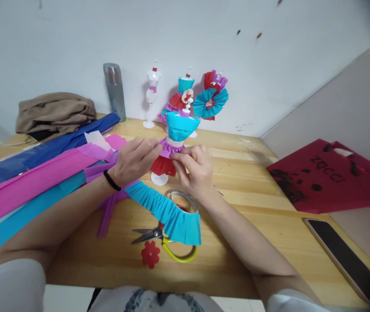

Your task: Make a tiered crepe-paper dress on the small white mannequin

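Observation:
A small white mannequin point(159, 178) stands on the wooden table point(256, 173), dressed in a blue crepe-paper top point(181, 125), a purple ruffle point(168, 148) at the waist and a red skirt point(162, 166). My left hand point(134, 159) pinches the purple ruffle from the left, a black band on its wrist. My right hand point(194, 169) pinches the same ruffle from the right. A pleated blue paper strip point(168, 213) lies in front, below my right wrist.
Scissors point(159, 240) with yellow-green handles, a red paper flower point(150, 254) and a tape roll point(185, 200) lie near the front. Crepe paper rolls point(32, 177) lie left. A flask point(115, 91), dressed mannequins point(185, 93), a red bag point(328, 175) and a phone point(344, 255) surround.

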Demonstrator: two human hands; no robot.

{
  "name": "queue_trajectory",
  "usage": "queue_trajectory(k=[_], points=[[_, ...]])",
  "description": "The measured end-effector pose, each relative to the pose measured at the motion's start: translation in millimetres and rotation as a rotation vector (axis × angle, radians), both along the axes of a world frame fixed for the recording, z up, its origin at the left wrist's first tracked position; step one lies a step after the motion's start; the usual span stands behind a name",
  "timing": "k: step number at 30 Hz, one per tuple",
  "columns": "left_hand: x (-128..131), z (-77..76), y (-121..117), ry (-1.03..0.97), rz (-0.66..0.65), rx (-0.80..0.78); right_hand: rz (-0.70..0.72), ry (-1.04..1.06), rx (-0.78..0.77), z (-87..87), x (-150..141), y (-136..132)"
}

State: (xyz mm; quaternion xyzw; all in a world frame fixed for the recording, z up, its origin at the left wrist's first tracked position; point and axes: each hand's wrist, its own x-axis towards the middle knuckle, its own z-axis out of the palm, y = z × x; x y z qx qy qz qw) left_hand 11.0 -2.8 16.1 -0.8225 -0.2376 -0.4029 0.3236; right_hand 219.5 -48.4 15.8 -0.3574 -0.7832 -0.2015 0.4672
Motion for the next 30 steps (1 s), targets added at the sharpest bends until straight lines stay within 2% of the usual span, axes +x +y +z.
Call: queue_trajectory(k=[5, 11, 14, 20, 24, 30], points=[[-2, 3.0, 4, 0.013, 0.033, -0.128, -0.023, 0.019, -0.049, 1.3, 2, 0], [3, 4.4, 2, -0.092, -0.095, -0.189, 0.02, 0.072, -0.101, 2.4, 4, 1], [7, 9.7, -2, -0.134, -0.106, -0.299, 0.059, 0.133, -0.108, 4.5, 5, 1], [12, 20.2, -8, -0.176, -0.017, -0.559, 0.122, 0.307, -0.242, 7.5, 8, 2], [10, 20.2, -6, -0.195, -0.006, -0.591, 0.161, 0.324, -0.264, 9.3, 8, 0], [5, 18.6, 0, -0.327, -0.126, -0.524, 0.207, 0.354, -0.186, 20.2, 12, -13]])
